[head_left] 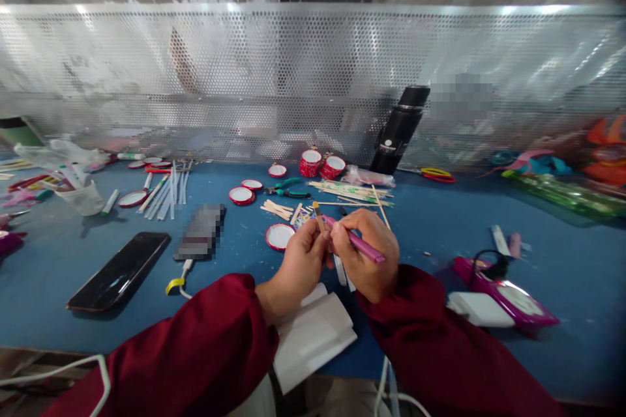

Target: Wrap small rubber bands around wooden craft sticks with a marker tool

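Head view: our left hand [299,259] pinches a yellow-tipped stick [318,215]; our right hand [372,253] grips a pink pen [366,247].

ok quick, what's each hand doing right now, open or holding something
Left hand: closed, pinching a small yellow-tipped strip.
Right hand: closed, holding a pink pen-like tool angled toward the strip.

On my table [440,228], two phones [117,270] near left, a cup [85,202] beyond them, paper [317,335] near centre, bottle [392,140] far, scissors [437,174] to its right
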Demonstrator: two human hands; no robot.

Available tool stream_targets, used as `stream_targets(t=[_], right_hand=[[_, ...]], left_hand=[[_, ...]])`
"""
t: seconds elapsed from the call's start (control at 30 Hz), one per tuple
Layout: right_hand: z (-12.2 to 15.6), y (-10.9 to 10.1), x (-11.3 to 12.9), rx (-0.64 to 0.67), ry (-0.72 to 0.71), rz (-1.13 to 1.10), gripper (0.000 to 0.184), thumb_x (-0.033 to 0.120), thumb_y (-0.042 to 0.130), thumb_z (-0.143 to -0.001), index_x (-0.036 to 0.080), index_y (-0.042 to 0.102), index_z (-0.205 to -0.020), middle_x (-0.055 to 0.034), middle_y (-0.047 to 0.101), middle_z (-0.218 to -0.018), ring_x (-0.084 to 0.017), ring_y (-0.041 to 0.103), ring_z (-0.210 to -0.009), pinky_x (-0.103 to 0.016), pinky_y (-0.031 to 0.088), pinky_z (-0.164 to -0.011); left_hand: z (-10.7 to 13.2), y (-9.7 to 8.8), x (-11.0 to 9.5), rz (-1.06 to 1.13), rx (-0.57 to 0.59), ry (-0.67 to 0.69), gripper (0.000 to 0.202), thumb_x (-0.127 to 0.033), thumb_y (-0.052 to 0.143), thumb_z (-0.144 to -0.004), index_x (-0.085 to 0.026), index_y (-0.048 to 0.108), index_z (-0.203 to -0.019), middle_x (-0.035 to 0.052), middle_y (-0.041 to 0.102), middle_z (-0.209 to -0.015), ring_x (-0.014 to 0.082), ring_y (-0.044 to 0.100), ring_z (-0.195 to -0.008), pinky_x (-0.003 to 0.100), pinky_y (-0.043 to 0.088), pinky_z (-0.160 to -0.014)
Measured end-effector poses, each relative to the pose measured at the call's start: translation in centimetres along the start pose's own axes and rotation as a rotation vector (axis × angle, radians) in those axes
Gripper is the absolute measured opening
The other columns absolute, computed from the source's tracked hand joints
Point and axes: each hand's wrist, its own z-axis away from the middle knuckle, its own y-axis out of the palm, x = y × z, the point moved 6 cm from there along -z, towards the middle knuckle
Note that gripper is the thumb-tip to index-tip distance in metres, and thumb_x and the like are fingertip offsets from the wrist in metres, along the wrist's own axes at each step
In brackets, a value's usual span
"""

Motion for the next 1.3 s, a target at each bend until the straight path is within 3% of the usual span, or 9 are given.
stream_targets(t=[1.07, 1.3], right_hand=[[0.17, 0.28, 0.35, 0.017, -0.042, -0.059, 0.012, 0.016, 0.061, -0.09, 0.025, 0.055, -0.085, -0.0017, 0.064, -0.076, -0.02, 0.06, -0.075, -0.036, 0.049, -0.073], [0.19, 0.07, -0.11, -0.001, -0.022, -0.041, 0.013, 0.015, 0.06, -0.091, 0.024, 0.055, -0.083, -0.0013, 0.062, -0.075, -0.018, 0.059, -0.073, -0.035, 0.047, -0.07]], left_hand=[[-0.06, -0.17, 0.74, 0.042, 0.004, 0.004, 0.044, -0.061, 0.064, -0.086, -0.02, 0.05, -0.082, -0.0064, 0.048, -0.055, 0.0076, 0.039, -0.047, 0.022, 0.027, -0.046], [-0.03, -0.03, -0.1, 0.006, 0.015, 0.014, 0.045, -0.062, 0.064, -0.085, -0.02, 0.05, -0.078, -0.0058, 0.048, -0.055, 0.0078, 0.04, -0.047, 0.023, 0.028, -0.046]])
